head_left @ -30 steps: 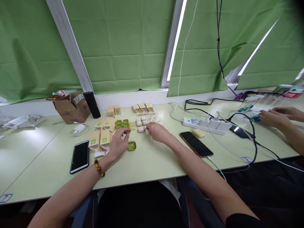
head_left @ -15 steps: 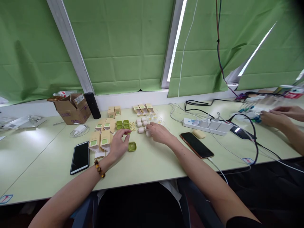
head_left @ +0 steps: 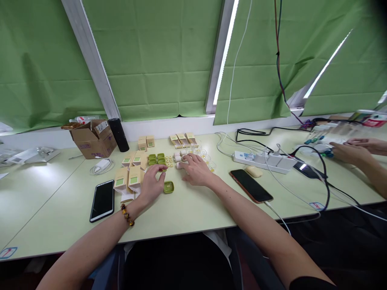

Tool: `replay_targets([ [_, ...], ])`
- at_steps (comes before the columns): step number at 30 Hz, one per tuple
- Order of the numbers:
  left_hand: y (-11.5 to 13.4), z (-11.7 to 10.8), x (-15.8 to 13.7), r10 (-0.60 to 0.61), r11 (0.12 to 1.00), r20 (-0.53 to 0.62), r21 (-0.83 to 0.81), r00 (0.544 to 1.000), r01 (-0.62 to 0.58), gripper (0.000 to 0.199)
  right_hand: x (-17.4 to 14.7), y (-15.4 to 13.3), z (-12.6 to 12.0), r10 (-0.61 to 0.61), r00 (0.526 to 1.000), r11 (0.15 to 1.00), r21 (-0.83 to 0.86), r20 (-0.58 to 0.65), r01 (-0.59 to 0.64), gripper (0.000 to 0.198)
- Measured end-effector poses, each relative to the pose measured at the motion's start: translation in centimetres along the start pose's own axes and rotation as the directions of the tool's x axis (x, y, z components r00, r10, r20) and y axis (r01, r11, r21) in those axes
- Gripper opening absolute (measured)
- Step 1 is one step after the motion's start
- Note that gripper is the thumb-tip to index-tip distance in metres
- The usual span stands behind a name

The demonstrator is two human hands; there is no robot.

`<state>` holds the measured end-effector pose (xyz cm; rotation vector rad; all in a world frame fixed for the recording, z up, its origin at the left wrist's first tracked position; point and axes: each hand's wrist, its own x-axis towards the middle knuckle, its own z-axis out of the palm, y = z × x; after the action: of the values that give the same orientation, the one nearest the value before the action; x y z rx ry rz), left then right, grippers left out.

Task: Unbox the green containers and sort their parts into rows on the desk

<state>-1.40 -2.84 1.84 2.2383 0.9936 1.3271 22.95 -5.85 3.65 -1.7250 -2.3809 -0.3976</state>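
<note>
My left hand (head_left: 155,181) rests on the table with its fingers curved and its thumb apart, the fingertips at the front of a block of small green square dishes (head_left: 156,156). Just right of its thumb lies a single green dish (head_left: 169,187). My right hand (head_left: 196,171) reaches over a group of small whitish-pink cylinders (head_left: 177,158), fingers bent and apart, touching or nearly touching them; its palm hides part of the group. Tiny yellow pieces (head_left: 168,162) lie between the two hands. Clear round cups (head_left: 202,153) with yellow bits stand behind my right hand.
Small tan boxes (head_left: 134,177) stand beside my left hand, more (head_left: 183,139) at the back. A phone (head_left: 102,200) lies left, another phone (head_left: 251,185) right, near a power strip (head_left: 263,161) with looping cables. A cardboard box (head_left: 94,139) stands back left. Another person's hands (head_left: 353,151) work far right.
My right hand has shifted slightly left over the cylinders, and its fingers have spread from a tighter pinch. My left hand has stayed in place.
</note>
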Motion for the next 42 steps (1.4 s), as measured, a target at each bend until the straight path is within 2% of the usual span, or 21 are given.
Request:
replay_targets([
  [6, -0.1, 0.0, 0.0, -0.001, 1.0, 0.0, 0.002, 1.0, 0.001, 0.019, 0.3, 0.3, 0.3, 0.014, 1.0, 1.0, 0.005, 0.007, -0.014, 0.063],
  [13, 0.1, 0.0, -0.1, -0.017, 1.0, 0.008, -0.013, 1.0, 0.017, 0.018, 0.1, 0.8, -0.6, 0.027, 0.999, 1.0, 0.003, 0.021, -0.027, 0.067],
  [21, 0.0, -0.1, 0.0, -0.022, 1.0, 0.011, 0.0, 1.0, 0.022, 0.019, -0.2, 1.6, -1.5, 0.052, 0.995, 0.997, -0.061, 0.089, -0.046, 0.028],
  [30, 0.1, -0.1, 0.0, -0.031, 0.999, 0.016, 0.01, 0.999, 0.03, 0.019, 0.1, 1.6, -0.9, 0.039, 0.996, 0.995, -0.1, 0.075, -0.031, 0.026],
  [32, -0.1, -0.2, 0.0, -0.042, 0.999, 0.051, 0.034, 0.998, 0.04, 0.022, 0.0, 1.6, -1.0, 0.039, 0.996, 0.995, -0.097, 0.081, -0.031, 0.029],
  [37, -0.6, -0.3, 0.2, -0.064, 0.988, 0.247, 0.15, 0.967, 0.027, 0.024, -0.2, 1.7, -1.5, 0.051, 0.995, 0.996, -0.073, 0.081, -0.045, 0.035],
  [42, -0.5, -0.5, 0.3, -0.052, 0.971, 0.32, 0.236, 0.946, -0.026, 0.015, -0.3, 1.5, -2.1, 0.053, 0.997, 0.998, -0.029, 0.051, -0.051, 0.031],
])
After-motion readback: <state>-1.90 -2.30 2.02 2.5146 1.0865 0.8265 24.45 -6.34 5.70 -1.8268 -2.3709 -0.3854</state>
